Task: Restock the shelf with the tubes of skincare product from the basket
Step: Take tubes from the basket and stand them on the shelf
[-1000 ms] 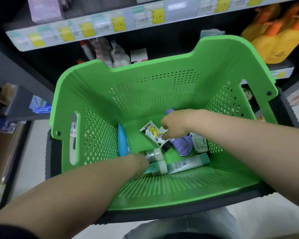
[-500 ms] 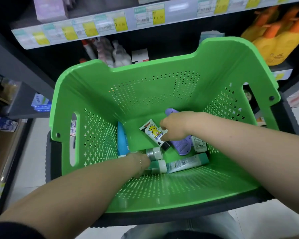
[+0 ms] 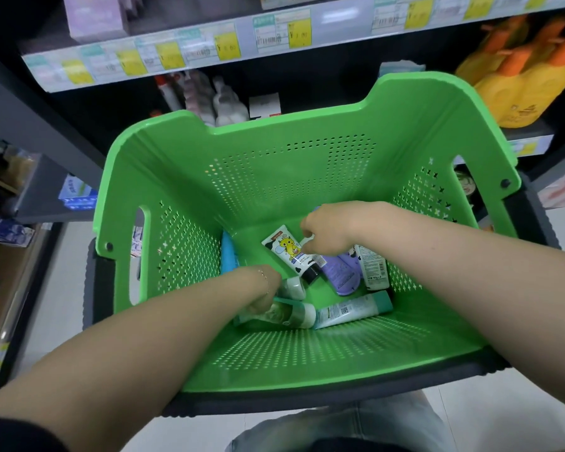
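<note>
Several skincare tubes lie in the bottom of a green basket (image 3: 274,125). My left hand (image 3: 262,290) reaches down at the near left and grips a pale green tube (image 3: 286,314); its fingers are mostly hidden under the wrist. My right hand (image 3: 325,231) is curled over the middle and pinches the right edge of a white tube with a yellow cartoon (image 3: 286,251). Around them lie a purple tube (image 3: 340,274), a white printed tube (image 3: 374,267), a teal tube (image 3: 353,309) and a blue tube (image 3: 229,256) against the left wall.
The basket sits on a dark cart frame (image 3: 307,402) in front of dark shelves. A shelf edge with yellow price tags (image 3: 229,47) runs above. White bottles (image 3: 225,106) stand behind the basket, and orange-capped yellow bottles (image 3: 519,73) sit at the right.
My left hand has taken hold of the pale green tube, which shows more than before. My right hand stays at the cartoon tube, barely shifted.
</note>
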{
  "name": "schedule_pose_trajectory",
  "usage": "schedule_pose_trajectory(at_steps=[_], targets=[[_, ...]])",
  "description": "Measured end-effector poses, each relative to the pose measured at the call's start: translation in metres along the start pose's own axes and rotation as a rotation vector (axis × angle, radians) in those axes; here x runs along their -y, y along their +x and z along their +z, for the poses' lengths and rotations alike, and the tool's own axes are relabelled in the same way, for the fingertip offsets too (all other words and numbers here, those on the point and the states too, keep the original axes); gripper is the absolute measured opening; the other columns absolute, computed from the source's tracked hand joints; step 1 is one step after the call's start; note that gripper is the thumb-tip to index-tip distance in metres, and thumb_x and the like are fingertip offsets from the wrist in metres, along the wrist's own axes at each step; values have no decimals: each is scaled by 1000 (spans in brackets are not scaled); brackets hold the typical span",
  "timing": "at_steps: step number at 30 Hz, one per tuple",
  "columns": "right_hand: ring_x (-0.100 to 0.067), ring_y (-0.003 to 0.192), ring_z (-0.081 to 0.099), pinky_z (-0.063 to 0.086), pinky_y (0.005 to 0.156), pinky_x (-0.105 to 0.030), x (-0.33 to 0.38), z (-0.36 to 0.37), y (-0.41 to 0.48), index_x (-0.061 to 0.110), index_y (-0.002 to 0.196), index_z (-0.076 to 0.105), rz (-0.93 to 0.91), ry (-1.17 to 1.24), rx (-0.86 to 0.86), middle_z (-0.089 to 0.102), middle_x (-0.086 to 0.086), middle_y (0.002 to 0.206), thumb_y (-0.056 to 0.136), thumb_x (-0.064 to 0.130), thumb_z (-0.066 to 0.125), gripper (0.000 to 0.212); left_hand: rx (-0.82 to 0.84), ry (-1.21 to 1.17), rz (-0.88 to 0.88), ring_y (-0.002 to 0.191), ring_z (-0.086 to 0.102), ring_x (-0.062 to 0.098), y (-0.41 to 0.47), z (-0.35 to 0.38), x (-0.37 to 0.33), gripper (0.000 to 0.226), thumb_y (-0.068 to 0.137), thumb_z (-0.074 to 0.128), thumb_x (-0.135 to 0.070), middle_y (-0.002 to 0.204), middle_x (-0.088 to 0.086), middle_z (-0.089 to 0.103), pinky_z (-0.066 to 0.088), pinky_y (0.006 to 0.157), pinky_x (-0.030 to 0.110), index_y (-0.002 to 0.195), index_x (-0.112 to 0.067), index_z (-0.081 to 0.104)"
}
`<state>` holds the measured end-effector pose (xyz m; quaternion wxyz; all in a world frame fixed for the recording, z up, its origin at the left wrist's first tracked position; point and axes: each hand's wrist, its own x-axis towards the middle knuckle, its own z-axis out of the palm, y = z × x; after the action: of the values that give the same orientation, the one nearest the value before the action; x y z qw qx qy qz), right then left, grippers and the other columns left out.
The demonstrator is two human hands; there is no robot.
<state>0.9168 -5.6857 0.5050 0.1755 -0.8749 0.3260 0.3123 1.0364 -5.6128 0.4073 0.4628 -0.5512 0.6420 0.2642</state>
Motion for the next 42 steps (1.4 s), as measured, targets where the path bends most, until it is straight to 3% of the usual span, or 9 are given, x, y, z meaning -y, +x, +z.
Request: schedule_pose_trajectory(at_steps=[2,7,12,17,21,25,29,34,42], targets=[[-25,92,58,44,80,-28,-3,-3,1,9,129,52,-8,16,-18,59,-8,111,99,35,42,41,-16,-13,40,95,61,24,2,-4,3,56,77,66,-8,109,5,60,53,78,32,131,-14,53],[-28,117,52,39,83,-28,-10,-2,5,9,135,47,21,53,-11,53,-11,133,100,32,41,42,-51,-124,85,104,58,24,2,-18,11,53,74,76,-14,121,5,57,52,83,34,125,-12,59],[-27,115,53,39,81,-27,-15,-3,9,7,133,48,28,68,-11,54,-11,132,100,26,41,39,-144,-198,147,102,56,22,1,-34,12,43,76,76,-24,114,5,57,46,78,29,115,-10,64],[-25,112,52,37,80,-26,-21,-6,13,9,137,43,20,108,-36,51,-10,135,100,25,41,40,-256,-379,165,115,53,23,-10,-52,17,50,77,77,-20,131,6,52,44,84,28,122,-12,57],[-24,101,53,39,77,-27,-19,-7,15,9,132,48,0,107,-24,56,-10,126,99,31,45,40,-324,-460,163,114,54,24,-17,-61,23,52,79,76,-22,130,8,55,43,87,27,124,-8,55],[-22,89,55,42,72,-28,-21,-7,16,11,123,54,-24,142,13,60,-5,106,94,37,56,40,-437,-564,186,115,52,25,-24,-71,27,40,80,73,-18,128,7,56,43,92,31,115,-10,56],[-21,94,58,45,80,-30,-29,-13,19,12,124,56,-50,224,-25,62,-4,118,86,37,67,47,-536,-684,190,111,52,23,-36,-83,37,23,81,71,-12,113,1,57,39,86,28,92,-17,53],[-25,113,56,44,99,-37,-39,-24,26,12,134,49,-18,380,-126,58,-4,129,79,30,75,63,-672,-797,196,112,49,17,-56,-101,51,19,82,70,-11,116,-2,56,35,94,28,92,-20,56],[-18,102,60,45,95,-33,-36,-30,28,22,123,55,-109,666,-282,63,3,116,78,24,76,50,-816,-866,190,112,54,20,-75,-115,66,19,82,70,-13,118,3,62,42,98,36,99,-16,63]])
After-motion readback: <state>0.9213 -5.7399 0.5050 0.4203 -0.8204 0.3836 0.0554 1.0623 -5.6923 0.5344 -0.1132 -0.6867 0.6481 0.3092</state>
